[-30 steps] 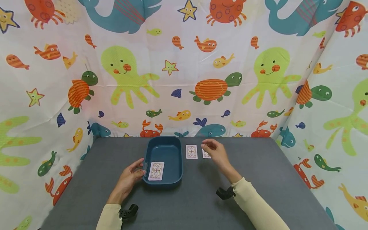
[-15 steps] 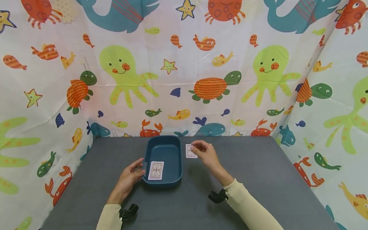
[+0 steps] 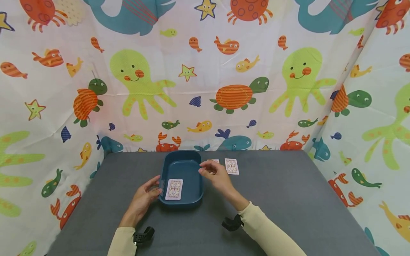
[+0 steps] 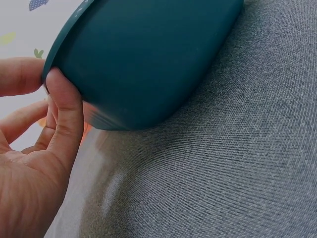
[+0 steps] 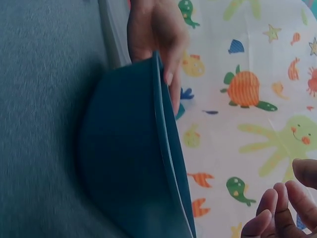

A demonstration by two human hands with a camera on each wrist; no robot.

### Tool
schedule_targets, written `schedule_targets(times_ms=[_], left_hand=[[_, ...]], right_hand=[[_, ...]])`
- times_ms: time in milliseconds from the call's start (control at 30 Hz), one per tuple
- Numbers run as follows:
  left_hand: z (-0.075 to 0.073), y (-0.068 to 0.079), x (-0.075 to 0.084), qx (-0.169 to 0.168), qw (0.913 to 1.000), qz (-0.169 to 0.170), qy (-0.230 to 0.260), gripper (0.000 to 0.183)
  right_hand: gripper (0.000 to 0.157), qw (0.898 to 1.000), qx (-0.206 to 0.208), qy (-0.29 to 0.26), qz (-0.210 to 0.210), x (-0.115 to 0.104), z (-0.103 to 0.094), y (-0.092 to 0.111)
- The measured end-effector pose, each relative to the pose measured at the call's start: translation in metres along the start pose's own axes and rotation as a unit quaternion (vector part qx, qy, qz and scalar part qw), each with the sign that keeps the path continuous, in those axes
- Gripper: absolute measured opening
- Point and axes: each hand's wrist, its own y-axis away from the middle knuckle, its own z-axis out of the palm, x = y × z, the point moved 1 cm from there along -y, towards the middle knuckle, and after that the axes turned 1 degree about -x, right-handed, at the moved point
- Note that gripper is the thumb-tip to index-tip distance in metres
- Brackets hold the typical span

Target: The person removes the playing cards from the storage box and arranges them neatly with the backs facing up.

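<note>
A rounded, dark blue plastic tray (image 3: 189, 204) stands on the grey table. My left hand (image 3: 143, 199) pinches its left rim; in the left wrist view the thumb (image 4: 64, 91) lies against the outer wall. Inside the tray, near its front left, lies a playing card (image 3: 174, 189), patterned back up. My right hand (image 3: 217, 176) hovers at the tray's right rim, fingers loosely bent. In the right wrist view the thumb (image 5: 306, 171) and fingers stand apart with nothing seen between them. Right behind this hand a second card (image 3: 214, 161) is mostly hidden.
A third card (image 3: 231, 166) lies face down on the grey table (image 3: 275, 199), right of the partly hidden one. A white curtain (image 3: 198, 117) printed with sea animals hangs behind the table and along both sides.
My right hand has moved left, from over the right-hand card, past the other card, to the tray's right rim. The right-hand card is uncovered. The left hand and tray stay put.
</note>
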Motion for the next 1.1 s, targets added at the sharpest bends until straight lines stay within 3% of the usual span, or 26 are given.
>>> schedule_targets(times_ms=[267,667,1100], left_hand=[[-0.001,-0.001,0.001,-0.004,1.0000,0.004,0.000,0.060],[-0.002,-0.004,0.000,-0.007,1.0000,0.001,0.002,0.060],[-0.002,-0.005,-0.002,-0.012,0.9999,-0.004,0.003,0.058]], right_hand=[[0.022,1.000,-0.024,-0.003,-0.016,0.027,0.027,-0.015],[0.024,0.998,-0.058,0.015,0.009,0.028,0.053,-0.027],[0.030,0.994,-0.080,0.049,0.057,0.045,0.071,-0.039]])
